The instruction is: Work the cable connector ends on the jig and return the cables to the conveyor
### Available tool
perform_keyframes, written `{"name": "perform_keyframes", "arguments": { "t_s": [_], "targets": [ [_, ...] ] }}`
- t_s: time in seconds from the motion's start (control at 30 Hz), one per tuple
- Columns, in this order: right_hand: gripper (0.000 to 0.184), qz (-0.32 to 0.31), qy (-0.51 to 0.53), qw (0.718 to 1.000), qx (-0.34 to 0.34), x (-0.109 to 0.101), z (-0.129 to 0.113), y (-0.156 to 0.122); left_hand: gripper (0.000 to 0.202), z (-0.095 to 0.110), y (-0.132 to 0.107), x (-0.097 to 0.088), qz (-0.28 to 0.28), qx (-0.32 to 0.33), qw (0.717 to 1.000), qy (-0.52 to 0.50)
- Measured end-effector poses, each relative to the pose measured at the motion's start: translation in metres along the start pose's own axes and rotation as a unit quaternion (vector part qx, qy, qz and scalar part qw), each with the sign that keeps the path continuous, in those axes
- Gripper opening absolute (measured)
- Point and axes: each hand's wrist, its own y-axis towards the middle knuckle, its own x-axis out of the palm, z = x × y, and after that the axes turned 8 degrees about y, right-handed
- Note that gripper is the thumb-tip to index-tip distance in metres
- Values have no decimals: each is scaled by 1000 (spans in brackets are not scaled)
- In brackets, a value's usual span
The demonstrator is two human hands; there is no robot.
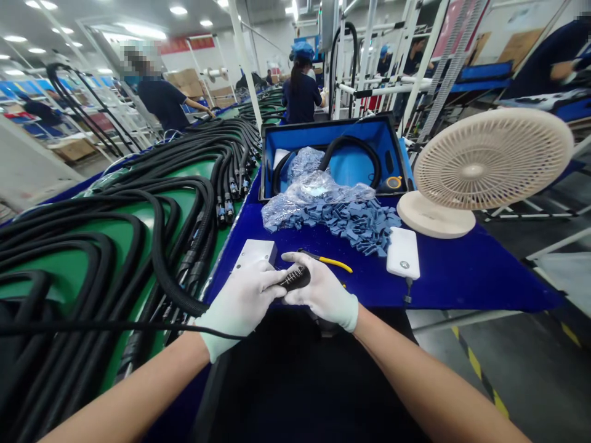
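Observation:
Both my hands wear white gloves and meet at the table's front edge. Between them is a black ribbed part, with pale lines across its side; its ends are hidden by my fingers. My left hand is closed on its left end, thumb and fingertips pressed together. From the other side, my right hand wraps its fingers and thumb around it. A grey metal block lies just behind my left hand. Yellow-handled pliers rest behind my right hand. A thin black cable runs across to my left wrist.
Black sleeved hoses cover the green conveyor at left. A pile of blue-grey clips spills from a clear plastic bag before a blue bin. A white power bank and a fan stand right. Co-workers are beyond.

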Motion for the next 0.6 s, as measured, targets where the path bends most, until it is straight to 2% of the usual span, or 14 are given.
{"name": "perform_keyframes", "arguments": {
  "t_s": [0.07,0.17,0.27,0.33,0.43,0.5,0.57,0.6],
  "targets": [
    [74,-3,-2,1000,1,-2,3,1,22,1,-2,4,-3,16,999,34],
    [76,-21,14,1000,-2,-5,7,2,24,-4,-1,6,-11,80,995,59],
    [77,-36,18,999,-5,-6,7,1,24,-15,2,8,-23,126,992,-13],
    [75,-31,6,999,-15,-5,5,-1,35,-22,8,8,-43,86,989,-116],
    [70,-13,-4,999,-33,-4,1,-4,89,-27,21,8,-70,-58,969,-228],
    [69,-5,-2,999,-34,-4,-3,-5,110,-25,28,7,-88,-109,961,-240],
    [68,10,1,999,-36,-5,-6,-4,104,-16,27,5,-61,-131,967,-210],
    [64,23,1,999,-44,-6,-7,-4,90,-10,23,4,-24,-144,972,-185]
  ]
}}
